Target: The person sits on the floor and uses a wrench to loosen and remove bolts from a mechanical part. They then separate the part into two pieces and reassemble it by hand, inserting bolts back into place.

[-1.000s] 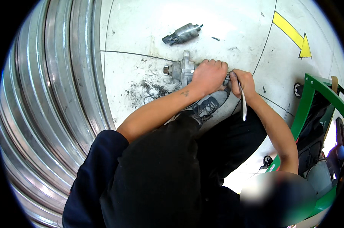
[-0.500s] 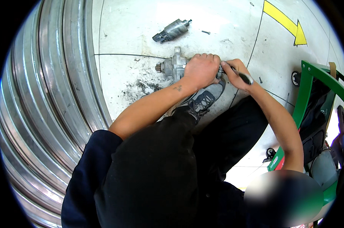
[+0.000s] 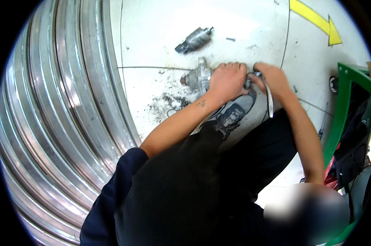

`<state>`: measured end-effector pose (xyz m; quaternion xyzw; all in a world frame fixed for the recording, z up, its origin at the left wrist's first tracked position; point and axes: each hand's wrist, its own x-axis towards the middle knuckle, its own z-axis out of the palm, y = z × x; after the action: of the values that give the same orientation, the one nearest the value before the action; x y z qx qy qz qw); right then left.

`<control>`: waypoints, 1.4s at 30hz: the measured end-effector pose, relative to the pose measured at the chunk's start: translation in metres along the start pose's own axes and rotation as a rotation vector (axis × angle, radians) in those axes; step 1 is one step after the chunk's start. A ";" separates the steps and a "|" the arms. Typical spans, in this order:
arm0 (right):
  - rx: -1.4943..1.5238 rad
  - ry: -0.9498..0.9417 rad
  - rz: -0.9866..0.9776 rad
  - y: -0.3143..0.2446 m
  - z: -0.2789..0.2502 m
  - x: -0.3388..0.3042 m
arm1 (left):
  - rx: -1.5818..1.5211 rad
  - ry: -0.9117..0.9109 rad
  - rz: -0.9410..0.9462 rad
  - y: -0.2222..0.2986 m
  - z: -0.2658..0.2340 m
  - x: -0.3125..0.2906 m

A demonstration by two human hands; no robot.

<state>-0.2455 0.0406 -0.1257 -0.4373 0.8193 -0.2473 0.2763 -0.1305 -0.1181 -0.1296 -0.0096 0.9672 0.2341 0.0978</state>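
We've got our left hand [image 3: 229, 82] gripping the metal part [image 3: 203, 77] on the floor [image 3: 157, 49] by our shoe [image 3: 239, 107], right hand [image 3: 274, 80] wrapped round a tool [image 3: 270, 101] at its end. The cylinder [image 3: 195, 39] lies just beyond.

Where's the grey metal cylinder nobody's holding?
In the head view, the grey metal cylinder lies on the white floor at upper middle, left of the small bolt and just beyond the metal housing under the left hand.

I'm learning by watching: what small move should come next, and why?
Probably a turn of the tool by the right hand: it holds the tool at the end of the metal part, while the left hand grips that part.
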 end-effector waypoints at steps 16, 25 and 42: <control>-0.186 0.439 0.394 0.087 -0.042 0.006 | 0.033 0.096 -0.372 -0.119 -0.075 0.015; -0.070 0.632 0.174 0.017 -0.011 -0.005 | -0.125 0.240 -0.544 -0.098 -0.046 0.018; 1.733 0.541 0.680 -0.028 0.014 -0.045 | -0.096 0.154 -0.081 -0.043 -0.098 -0.068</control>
<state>-0.1997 0.0627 -0.1073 0.2497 0.4716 -0.7645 0.3616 -0.0788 -0.2032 -0.0501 -0.0712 0.9584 0.2744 0.0321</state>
